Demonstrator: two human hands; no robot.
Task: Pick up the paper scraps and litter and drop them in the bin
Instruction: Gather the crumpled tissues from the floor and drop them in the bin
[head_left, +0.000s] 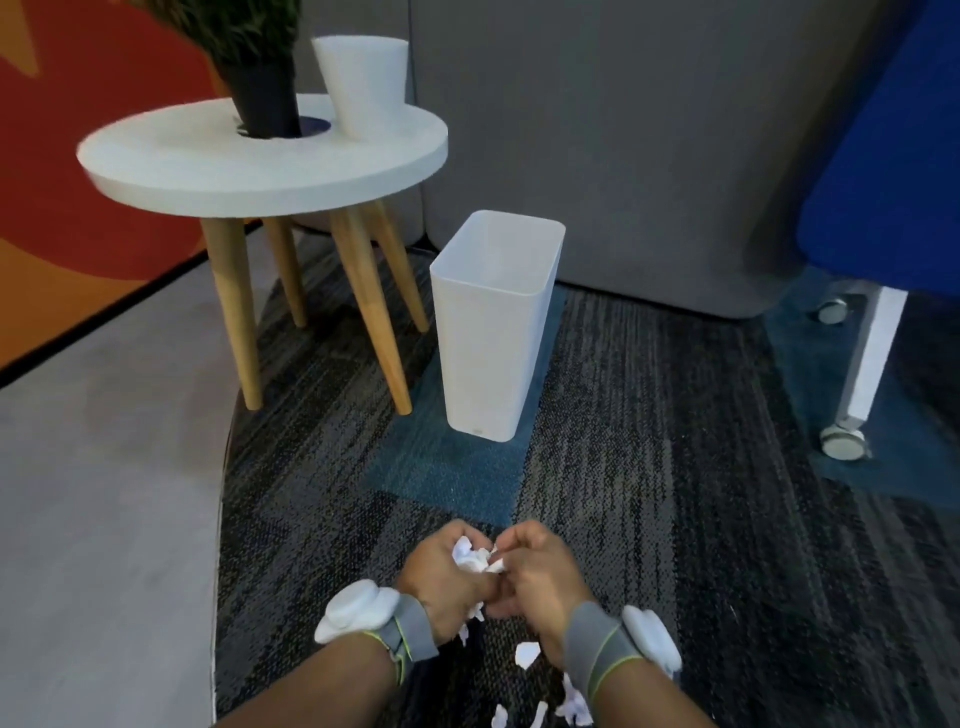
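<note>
My left hand (441, 582) and my right hand (540, 577) meet low in the middle of the view, both closed around a crumpled bunch of white paper scraps (472, 558). Bits of it stick out below my left palm. More white scraps (527, 653) lie on the dark carpet just under my wrists, several near the bottom edge. The white rectangular bin (493, 332) stands upright and open on a blue carpet patch, well ahead of my hands.
A round white side table (260, 161) on wooden legs stands left of the bin, carrying a black plant pot (267, 101) and a white cone-shaped vase (363, 78). A grey sofa panel (649, 156) rises behind the bin. A blue chair on castors (878, 208) is at right.
</note>
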